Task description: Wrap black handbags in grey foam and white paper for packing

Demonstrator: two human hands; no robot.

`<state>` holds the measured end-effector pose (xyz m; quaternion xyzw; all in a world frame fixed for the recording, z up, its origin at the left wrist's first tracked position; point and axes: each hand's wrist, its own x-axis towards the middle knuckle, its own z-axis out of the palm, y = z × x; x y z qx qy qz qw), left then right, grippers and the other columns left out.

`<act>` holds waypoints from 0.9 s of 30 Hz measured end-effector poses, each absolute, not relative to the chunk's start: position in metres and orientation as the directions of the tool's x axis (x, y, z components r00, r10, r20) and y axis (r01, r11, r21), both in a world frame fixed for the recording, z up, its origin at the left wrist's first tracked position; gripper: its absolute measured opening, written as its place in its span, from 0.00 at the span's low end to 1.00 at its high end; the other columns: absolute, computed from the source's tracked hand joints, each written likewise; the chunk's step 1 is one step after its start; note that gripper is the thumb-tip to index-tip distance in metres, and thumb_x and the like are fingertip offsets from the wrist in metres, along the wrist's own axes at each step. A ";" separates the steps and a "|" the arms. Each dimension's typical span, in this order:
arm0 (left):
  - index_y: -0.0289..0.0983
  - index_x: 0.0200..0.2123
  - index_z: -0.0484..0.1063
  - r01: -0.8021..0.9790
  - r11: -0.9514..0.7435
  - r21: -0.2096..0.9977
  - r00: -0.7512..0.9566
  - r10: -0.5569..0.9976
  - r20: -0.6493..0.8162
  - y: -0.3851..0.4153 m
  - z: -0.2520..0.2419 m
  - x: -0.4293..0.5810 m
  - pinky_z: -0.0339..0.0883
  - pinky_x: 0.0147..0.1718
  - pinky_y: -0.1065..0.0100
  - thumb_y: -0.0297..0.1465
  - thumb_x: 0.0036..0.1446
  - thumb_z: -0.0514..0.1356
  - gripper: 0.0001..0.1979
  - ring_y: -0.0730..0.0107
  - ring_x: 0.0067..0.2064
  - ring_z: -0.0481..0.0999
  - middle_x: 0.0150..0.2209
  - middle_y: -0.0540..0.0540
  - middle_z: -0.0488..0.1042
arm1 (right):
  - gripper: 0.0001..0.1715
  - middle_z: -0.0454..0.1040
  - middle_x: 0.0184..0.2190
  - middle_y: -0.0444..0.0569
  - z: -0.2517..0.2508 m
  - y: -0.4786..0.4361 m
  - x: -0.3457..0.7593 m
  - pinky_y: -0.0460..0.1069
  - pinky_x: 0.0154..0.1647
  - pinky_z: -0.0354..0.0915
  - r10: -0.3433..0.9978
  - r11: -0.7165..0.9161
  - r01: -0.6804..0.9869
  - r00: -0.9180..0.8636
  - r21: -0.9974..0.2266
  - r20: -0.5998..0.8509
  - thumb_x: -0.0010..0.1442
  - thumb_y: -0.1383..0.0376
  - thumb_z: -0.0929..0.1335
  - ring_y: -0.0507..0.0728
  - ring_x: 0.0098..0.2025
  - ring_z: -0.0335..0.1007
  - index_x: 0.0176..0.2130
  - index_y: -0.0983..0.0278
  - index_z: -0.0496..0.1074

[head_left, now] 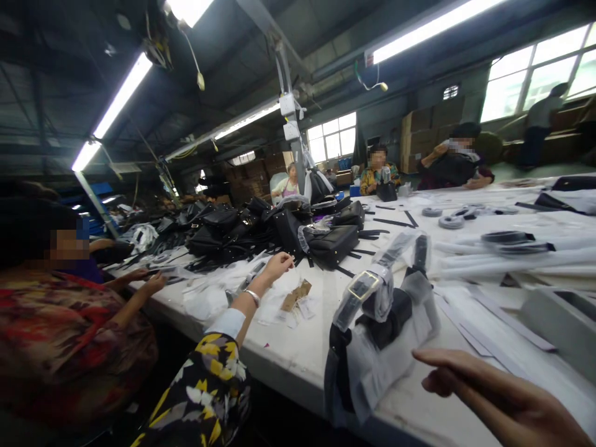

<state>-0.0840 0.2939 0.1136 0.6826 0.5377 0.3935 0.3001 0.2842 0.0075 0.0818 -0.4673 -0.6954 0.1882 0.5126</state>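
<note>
My left hand [278,265] reaches out over the white table [298,354], fingers stretched forward and resting on clear plastic wraps [218,292]; it holds nothing I can make out. A floral sleeve and a bracelet cover that arm. My right hand [493,391] hovers at the bottom right with its fingers extended and empty. Just left of it lies a black bag with a gold buckle [372,304], wrapped in clear plastic at the table's near edge. A brown card tag [297,295] lies between the two hands.
A pile of black handbags [261,230] fills the table's middle. A person in red patterned clothes [69,335] works at the left. More people sit at the far side. Tape rolls [449,220], black straps [391,221] and a grey box [559,316] lie to the right.
</note>
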 end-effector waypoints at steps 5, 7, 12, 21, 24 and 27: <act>0.35 0.52 0.70 0.368 -0.350 0.861 0.053 0.933 0.357 0.285 0.165 -0.075 0.74 0.42 0.57 0.38 0.65 0.60 0.16 0.63 0.44 0.77 0.48 0.42 0.74 | 0.20 0.84 0.33 0.50 0.123 0.021 0.260 0.45 0.35 0.77 0.851 0.478 0.368 0.032 -0.798 0.525 0.57 0.47 0.71 0.59 0.31 0.82 0.41 0.57 0.83; 0.34 0.49 0.71 0.311 -0.408 0.858 0.040 0.908 0.418 0.278 0.187 -0.070 0.75 0.39 0.60 0.37 0.65 0.60 0.14 0.66 0.40 0.77 0.44 0.44 0.75 | 0.21 0.84 0.34 0.50 0.135 0.029 0.255 0.47 0.38 0.78 0.858 0.470 0.327 0.048 -0.820 0.511 0.57 0.48 0.71 0.60 0.34 0.82 0.43 0.59 0.83; 0.35 0.37 0.70 0.194 -0.535 0.822 0.069 0.844 0.533 0.243 0.234 -0.047 0.75 0.34 0.65 0.40 0.61 0.62 0.13 0.68 0.33 0.79 0.31 0.49 0.76 | 0.21 0.82 0.44 0.52 0.166 0.059 0.238 0.54 0.51 0.75 0.825 0.537 0.252 0.042 -0.805 0.563 0.60 0.52 0.70 0.62 0.45 0.80 0.48 0.61 0.79; 0.36 0.38 0.69 0.025 -0.717 0.697 0.263 0.677 0.687 0.153 0.286 0.022 0.77 0.32 0.69 0.42 0.59 0.64 0.15 0.69 0.34 0.80 0.32 0.48 0.77 | 0.21 0.78 0.52 0.52 0.201 0.103 0.194 0.55 0.57 0.70 0.721 0.692 0.093 -0.050 -0.716 0.691 0.60 0.58 0.71 0.59 0.51 0.77 0.52 0.61 0.76; 0.36 0.38 0.68 -0.048 -0.762 0.646 0.294 0.608 0.738 0.131 0.297 0.039 0.77 0.32 0.71 0.41 0.60 0.63 0.13 0.71 0.33 0.80 0.32 0.49 0.77 | 0.16 0.81 0.46 0.51 0.206 0.098 0.195 0.56 0.55 0.71 0.734 0.679 0.043 -0.021 -0.732 0.679 0.59 0.57 0.72 0.59 0.48 0.78 0.45 0.62 0.79; 0.37 0.38 0.68 -0.104 -0.781 0.615 0.294 0.567 0.770 0.116 0.302 0.051 0.77 0.31 0.71 0.39 0.61 0.63 0.12 0.71 0.33 0.80 0.32 0.50 0.76 | 0.15 0.83 0.40 0.50 0.209 0.087 0.202 0.55 0.54 0.71 0.760 0.649 -0.057 -0.005 -0.759 0.650 0.58 0.55 0.72 0.58 0.45 0.79 0.40 0.63 0.81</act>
